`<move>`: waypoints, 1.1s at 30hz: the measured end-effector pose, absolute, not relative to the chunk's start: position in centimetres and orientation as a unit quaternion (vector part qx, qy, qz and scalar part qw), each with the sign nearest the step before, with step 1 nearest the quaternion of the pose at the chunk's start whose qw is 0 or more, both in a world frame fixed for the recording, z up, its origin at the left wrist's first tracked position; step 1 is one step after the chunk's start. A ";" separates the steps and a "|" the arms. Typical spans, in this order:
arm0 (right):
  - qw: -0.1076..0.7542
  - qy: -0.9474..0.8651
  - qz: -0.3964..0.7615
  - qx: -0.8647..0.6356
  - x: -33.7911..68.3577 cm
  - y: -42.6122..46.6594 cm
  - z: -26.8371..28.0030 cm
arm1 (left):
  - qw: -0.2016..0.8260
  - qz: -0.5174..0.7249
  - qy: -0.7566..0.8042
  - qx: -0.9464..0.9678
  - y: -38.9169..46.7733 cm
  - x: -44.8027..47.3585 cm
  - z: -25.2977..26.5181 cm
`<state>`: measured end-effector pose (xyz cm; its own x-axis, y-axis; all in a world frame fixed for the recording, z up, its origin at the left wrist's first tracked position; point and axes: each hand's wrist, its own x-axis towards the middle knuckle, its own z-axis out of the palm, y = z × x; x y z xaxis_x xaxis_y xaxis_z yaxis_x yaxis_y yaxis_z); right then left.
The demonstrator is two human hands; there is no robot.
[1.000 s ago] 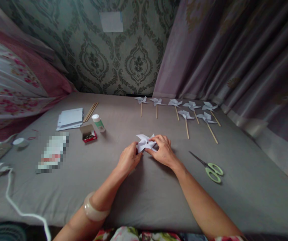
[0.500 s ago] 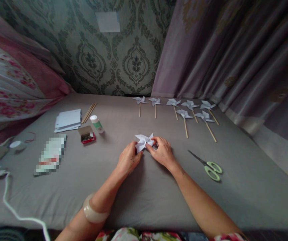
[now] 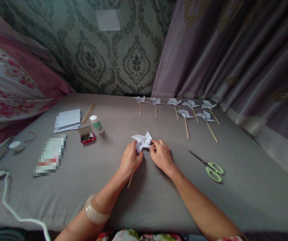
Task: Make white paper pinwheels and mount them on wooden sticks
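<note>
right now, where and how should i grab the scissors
Take the scissors by their green handle loops, probably best coming from the near right: they lie flat on the grey sheet with the loops toward that side, while the dark blades point to the far left.

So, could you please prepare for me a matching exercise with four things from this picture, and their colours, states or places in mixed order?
Things:
1. scissors
2. small box
3. bottle
4. nearest pinwheel

Descriptions:
A. white cap and partly green label
B. between the left hand and the right hand
C. light green handles
D. red, with its lid open

Right pairs: 1-C, 2-D, 3-A, 4-B
</note>
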<state>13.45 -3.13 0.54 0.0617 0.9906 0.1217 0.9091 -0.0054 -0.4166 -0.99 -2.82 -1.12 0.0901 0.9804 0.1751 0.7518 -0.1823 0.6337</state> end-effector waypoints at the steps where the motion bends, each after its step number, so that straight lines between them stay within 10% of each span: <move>1: 0.201 -0.679 0.099 -0.700 13.4 -3.1 0.5 | 0.199 0.290 0.612 0.708 -2.8 -1.0 -1.1; 33: 0.225 -0.712 0.069 -0.662 13.2 -3.0 -0.6 | 0.230 0.254 0.613 0.712 -2.9 -1.2 -0.1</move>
<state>13.19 -3.03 -0.60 -0.0232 0.9732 0.2289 0.9112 0.1148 -0.3956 -1.20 -2.87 -0.11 0.1190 0.9897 0.0790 0.7564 -0.1420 0.6385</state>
